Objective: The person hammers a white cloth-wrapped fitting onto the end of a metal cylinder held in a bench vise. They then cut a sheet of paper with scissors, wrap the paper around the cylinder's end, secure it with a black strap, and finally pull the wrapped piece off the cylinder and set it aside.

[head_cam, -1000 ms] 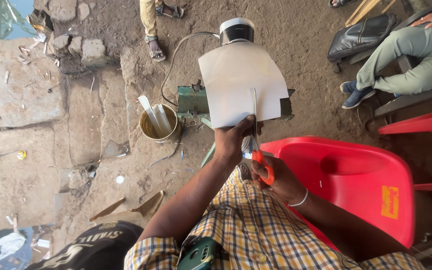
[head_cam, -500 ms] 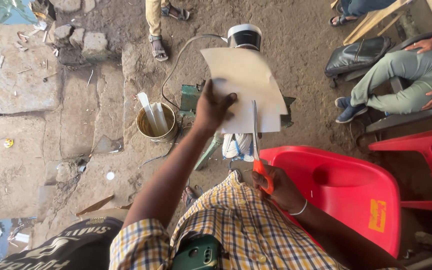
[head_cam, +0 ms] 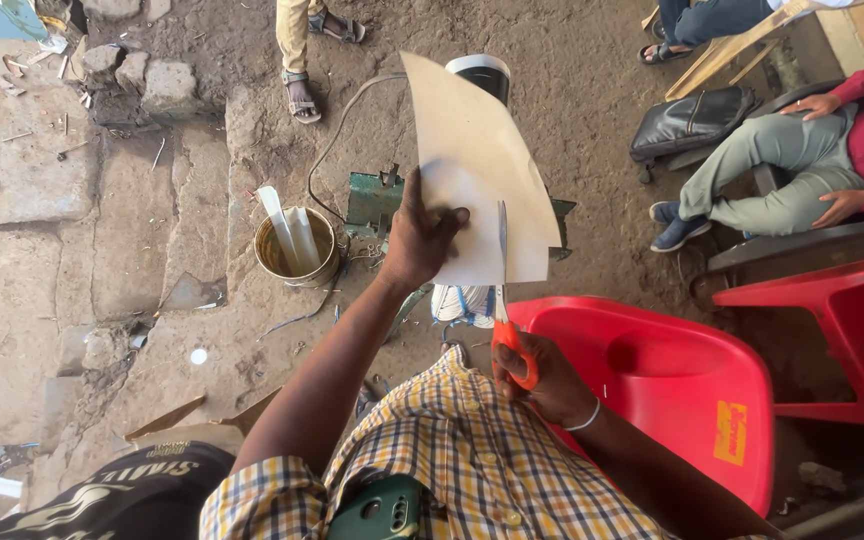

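My left hand grips a stiff cream sheet of paper by its lower left part, holding it up in front of me. My right hand holds orange-handled scissors; their blades point up into the sheet's bottom edge. A checked shirt sleeve and a green phone in the chest pocket show at the bottom.
A red plastic chair stands right below my right hand, another red chair at the right edge. A tin bucket with white strips and a green machine sit on the dirt ground. A seated person's legs are at right, sandalled feet at the top.
My left hand has shifted its hold and turned the sheet more upright and to the right. The scissors stay at the sheet's bottom edge, blades now further into it.
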{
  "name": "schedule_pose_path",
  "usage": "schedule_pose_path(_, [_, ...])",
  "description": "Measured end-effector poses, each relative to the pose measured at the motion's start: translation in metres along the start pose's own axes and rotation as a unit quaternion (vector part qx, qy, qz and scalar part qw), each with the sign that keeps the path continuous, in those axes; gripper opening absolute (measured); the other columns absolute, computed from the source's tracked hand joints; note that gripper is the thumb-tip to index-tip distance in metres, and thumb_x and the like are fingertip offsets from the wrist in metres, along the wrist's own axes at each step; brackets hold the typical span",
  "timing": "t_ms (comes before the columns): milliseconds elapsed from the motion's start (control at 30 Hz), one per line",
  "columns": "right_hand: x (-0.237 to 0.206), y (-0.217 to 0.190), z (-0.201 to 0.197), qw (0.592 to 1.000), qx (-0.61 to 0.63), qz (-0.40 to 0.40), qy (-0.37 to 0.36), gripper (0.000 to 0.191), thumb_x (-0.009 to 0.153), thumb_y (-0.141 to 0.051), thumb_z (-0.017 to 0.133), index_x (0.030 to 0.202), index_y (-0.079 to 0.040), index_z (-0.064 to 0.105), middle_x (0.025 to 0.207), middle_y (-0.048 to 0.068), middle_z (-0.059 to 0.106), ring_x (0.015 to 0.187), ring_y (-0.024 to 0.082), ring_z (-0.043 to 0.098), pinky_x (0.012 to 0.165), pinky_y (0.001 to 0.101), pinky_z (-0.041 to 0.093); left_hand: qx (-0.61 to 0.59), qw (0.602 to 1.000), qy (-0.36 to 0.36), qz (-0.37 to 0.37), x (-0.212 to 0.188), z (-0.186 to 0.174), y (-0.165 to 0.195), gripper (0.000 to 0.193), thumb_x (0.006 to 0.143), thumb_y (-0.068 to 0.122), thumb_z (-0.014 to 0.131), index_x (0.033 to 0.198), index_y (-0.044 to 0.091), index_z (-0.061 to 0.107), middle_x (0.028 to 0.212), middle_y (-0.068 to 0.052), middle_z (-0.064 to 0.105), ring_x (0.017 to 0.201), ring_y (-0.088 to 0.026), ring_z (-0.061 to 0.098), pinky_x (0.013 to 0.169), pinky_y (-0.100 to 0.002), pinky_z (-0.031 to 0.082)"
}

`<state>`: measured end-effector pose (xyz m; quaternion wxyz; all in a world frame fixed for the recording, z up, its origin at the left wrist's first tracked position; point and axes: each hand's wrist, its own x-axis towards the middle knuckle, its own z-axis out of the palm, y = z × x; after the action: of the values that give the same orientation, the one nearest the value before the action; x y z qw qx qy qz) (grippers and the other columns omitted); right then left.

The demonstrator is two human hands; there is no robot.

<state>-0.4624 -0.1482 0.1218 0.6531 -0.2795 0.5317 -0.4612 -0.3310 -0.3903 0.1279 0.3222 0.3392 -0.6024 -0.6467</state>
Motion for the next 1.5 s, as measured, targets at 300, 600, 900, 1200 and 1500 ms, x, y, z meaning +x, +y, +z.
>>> schedule_pose_path(300, [0.0, -0.003, -0.004, 0.999, 0.035, -0.004, 0.001, 0.039, 0.1, -0.043, 0.064, 0.092, -0.005, 0.062, 0.065, 0.002, 0.062, 0.054, 0.007, 0.056, 0.045, 0.021, 0.034, -0.01, 1.0, -0.004, -0.018, -0.026, 0.009, 0.0, 0.08, 0.092, 0.015, 0.073, 0.154, 0.003, 0.024, 0.088, -0.011, 0.076, 0.06, -0.015, 0.068, 0.052, -0.031, 0.056])
schedule_pose_path(600, [0.001, 0.003, 0.003, 0.999, 0.026, 0.029, 0.023, 0.038, 0.098, -0.042, 0.066, 0.091, -0.005, 0.062, 0.066, 0.002, 0.061, 0.053, 0.008, 0.052, 0.044, 0.0218, 0.033, 0.042, 0.999, -0.019, 0.009, 0.018, -0.019, 0.017, 0.063, 0.09, 0.015, 0.074, 0.144, -0.001, 0.047, 0.097, -0.01, 0.078, 0.074, -0.018, 0.076, 0.059, -0.037, 0.063])
schedule_pose_path(900, [-0.001, 0.0, -0.005, 0.999, 0.044, 0.002, -0.002, 0.047, 0.1, -0.051, 0.06, 0.091, -0.005, 0.061, 0.068, 0.005, 0.063, 0.054, 0.009, 0.055, 0.044, 0.0211, 0.032, 0.065, 0.994, -0.048, 0.069, -0.008, -0.007, -0.01, 0.06, 0.1, 0.011, 0.062, 0.15, -0.001, 0.031, 0.09, -0.013, 0.077, 0.064, -0.023, 0.071, 0.058, -0.037, 0.058])
schedule_pose_path(1200, [0.006, 0.001, -0.005, 0.995, 0.093, -0.007, -0.029, 0.045, 0.096, -0.049, 0.064, 0.091, -0.004, 0.063, 0.072, 0.007, 0.066, 0.058, 0.01, 0.057, 0.046, 0.0207, 0.034, 0.11, 0.983, -0.04, 0.142, -0.012, -0.009, -0.017, 0.072, 0.099, 0.006, 0.064, 0.154, -0.007, 0.019, 0.098, -0.017, 0.076, 0.085, -0.022, 0.075, 0.077, -0.036, 0.059])
schedule_pose_path(1500, [0.005, -0.018, 0.004, 0.997, 0.06, -0.006, -0.047, 0.041, 0.096, -0.045, 0.067, 0.099, -0.004, 0.065, 0.074, 0.005, 0.066, 0.06, 0.01, 0.058, 0.047, 0.0214, 0.035, -0.233, 0.967, -0.098, -0.037, -0.006, -0.012, -0.007, 0.058, 0.097, 0.0, 0.061, 0.148, 0.006, 0.035, 0.112, -0.009, 0.067, 0.092, -0.014, 0.066, 0.08, -0.032, 0.061])
